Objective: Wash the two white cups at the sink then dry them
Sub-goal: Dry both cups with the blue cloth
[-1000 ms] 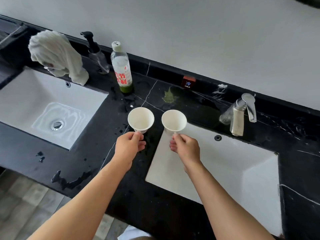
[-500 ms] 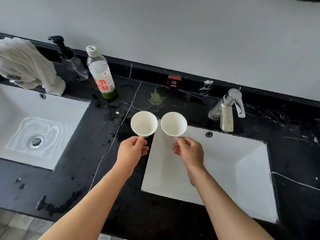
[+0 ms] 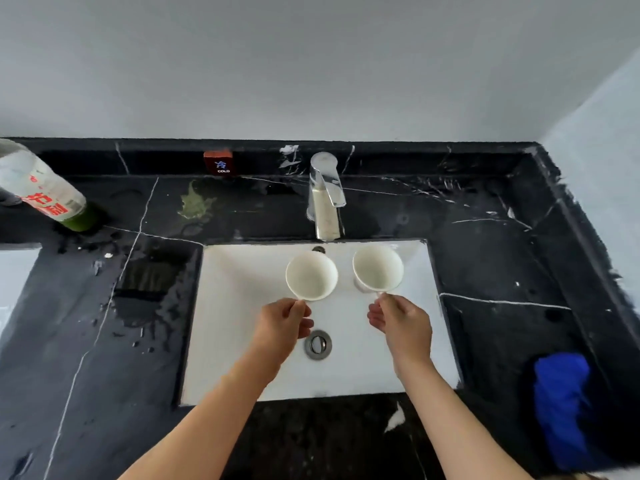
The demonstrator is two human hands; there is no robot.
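Two white cups hang side by side over the white sink (image 3: 242, 375). My left hand (image 3: 282, 325) grips the left cup (image 3: 311, 275) at its near side. My right hand (image 3: 401, 318) grips the right cup (image 3: 377, 268) the same way. Both cups are tilted with their empty insides facing me. The chrome faucet (image 3: 325, 199) stands just behind them, with no water running. The sink drain (image 3: 317, 344) shows between my wrists.
A black marble counter (image 3: 502, 258) surrounds the sink, wet to the left. A clear bottle with a red label (image 3: 41, 192) stands at far left. A blue cloth (image 3: 564, 407) lies on the counter at right. A red "COLD" tag (image 3: 218, 162) sits on the backsplash.
Both hands have carried the cups to the right, from the counter's edge to over the middle of the right sink. The view has turned right; the left sink and the towel have left the frame.
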